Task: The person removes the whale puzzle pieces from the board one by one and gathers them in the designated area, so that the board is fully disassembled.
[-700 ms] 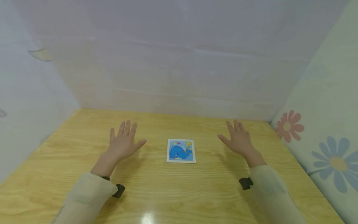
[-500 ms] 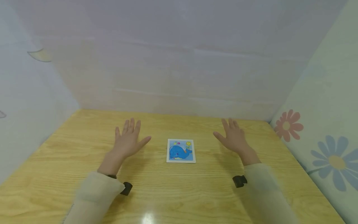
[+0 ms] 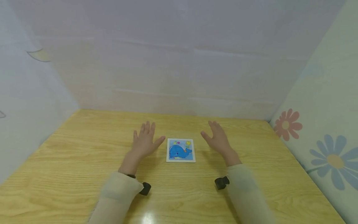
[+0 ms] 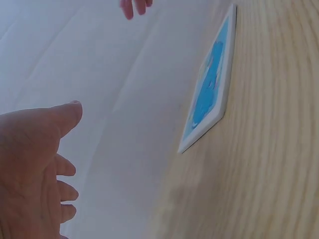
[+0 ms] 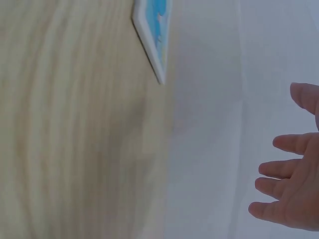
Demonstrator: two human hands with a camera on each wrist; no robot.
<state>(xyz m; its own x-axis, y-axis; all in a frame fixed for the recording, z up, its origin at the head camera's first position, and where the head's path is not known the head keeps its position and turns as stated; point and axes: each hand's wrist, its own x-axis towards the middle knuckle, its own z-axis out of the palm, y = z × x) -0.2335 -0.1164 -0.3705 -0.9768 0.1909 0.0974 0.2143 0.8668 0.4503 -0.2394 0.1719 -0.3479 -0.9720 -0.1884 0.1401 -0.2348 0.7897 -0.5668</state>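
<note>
A square picture puzzle or tile (image 3: 181, 150) with a white border lies flat on the wooden table (image 3: 179, 193); it shows a blue whale and a yellow sun. To its left hovers my left hand (image 3: 144, 144), fingers spread and thumb pointing toward the tile. On the other side, my right hand (image 3: 219, 141) is held above the table with its fingers extended. Neither hand touches the tile. The left wrist view shows the tile (image 4: 209, 89) apart from the left thumb. Only a corner of the tile (image 5: 154, 35) appears in the right wrist view.
Pale cloth (image 3: 179, 71) hangs behind the table's far edge. A cloth wall (image 3: 335, 93) with printed flowers rises along the right side, and another pale wall (image 3: 28, 109) stands at the left. Each wrist carries a black band, with a dark piece (image 3: 222, 182) beside the right cuff.
Both hands have moved inward toward the tile, the left one rightward and the right one leftward. The tile stays in place.
</note>
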